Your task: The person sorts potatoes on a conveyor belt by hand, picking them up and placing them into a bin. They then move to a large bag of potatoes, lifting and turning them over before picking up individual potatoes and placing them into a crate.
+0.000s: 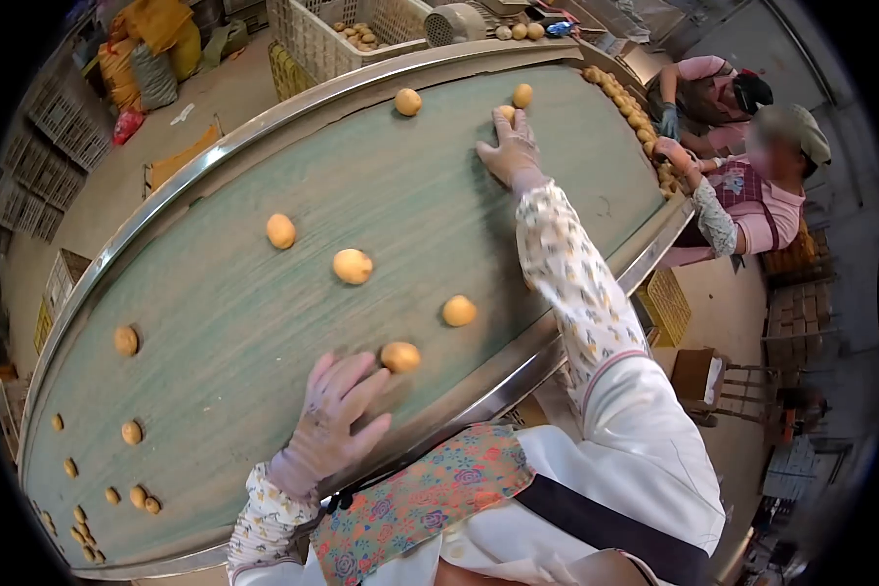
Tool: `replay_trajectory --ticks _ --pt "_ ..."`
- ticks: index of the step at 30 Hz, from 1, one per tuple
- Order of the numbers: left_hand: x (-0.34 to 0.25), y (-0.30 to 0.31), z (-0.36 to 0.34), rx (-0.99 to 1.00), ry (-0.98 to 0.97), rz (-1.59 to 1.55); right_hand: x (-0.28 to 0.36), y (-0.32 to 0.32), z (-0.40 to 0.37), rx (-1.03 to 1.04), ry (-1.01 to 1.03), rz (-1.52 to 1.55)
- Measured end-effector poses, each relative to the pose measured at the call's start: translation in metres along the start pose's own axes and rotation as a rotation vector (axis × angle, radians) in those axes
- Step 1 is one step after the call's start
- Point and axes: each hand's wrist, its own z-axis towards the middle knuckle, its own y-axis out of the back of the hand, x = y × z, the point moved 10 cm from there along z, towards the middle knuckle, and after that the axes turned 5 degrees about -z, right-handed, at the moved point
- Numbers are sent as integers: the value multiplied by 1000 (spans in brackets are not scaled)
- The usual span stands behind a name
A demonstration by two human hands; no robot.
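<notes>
Several yellowish potatoes lie scattered over a wide green conveyor belt (234, 313). My right hand (511, 154), in a thin pale glove, reaches toward the far right part of the belt. Its fingertips are at a potato (507, 112), partly covering it, while the thumb stands apart. Just beyond lies another potato (523, 96). My left hand (334, 415), gloved and slightly blurred, hovers near the belt's close edge with fingers spread. Beside its fingertips is a potato (400, 356), with no grip on it. Between the hands are a larger potato (353, 266) and another potato (459, 311).
A shiny metal rim (190, 181) borders the belt. Potatoes are heaped at its right end (627, 107), where two people (752, 195) work. A white crate (303, 44) and a motor (453, 25) stand behind the belt; filled sacks (151, 68) lie at upper left.
</notes>
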Motion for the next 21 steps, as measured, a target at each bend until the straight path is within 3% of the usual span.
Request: replay_trajectory --ticks 2,5,7,8,9,10,11,12,13,15,17,18,19,21 --pt "5 23 -33 -126 69 34 -25 -24 14 350 -206 86" --pt "36 60 -110 -313 229 193 -37 -71 34 379 -131 775" --pt "56 75 -142 -416 398 182 13 -36 -1 525 -6 777" --pt "65 81 -165 -465 521 117 59 1 -39 624 83 700" --pt "68 87 -197 -536 670 64 96 19 -76 505 316 608" --pt "54 82 -197 -506 599 129 137 36 -128 423 581 494" --pt "45 77 -189 -462 550 201 183 71 -184 458 746 594" --pt "31 68 -177 -390 495 242 222 93 -233 539 907 536" --pt "33 49 -167 -80 595 103 251 107 -273 597 1136 405" --pt "24 23 -183 -173 249 -70 261 96 -275 599 1159 395" --pt "8 88 -174 -307 348 108 208 78 -208 270 726 288" --pt "15 123 -174 -378 379 187 210 88 -205 307 725 318" --pt "32 157 -195 -498 445 468 213 98 -203 345 722 347" --pt "89 204 -248 -717 700 860 253 145 -240 315 916 519"
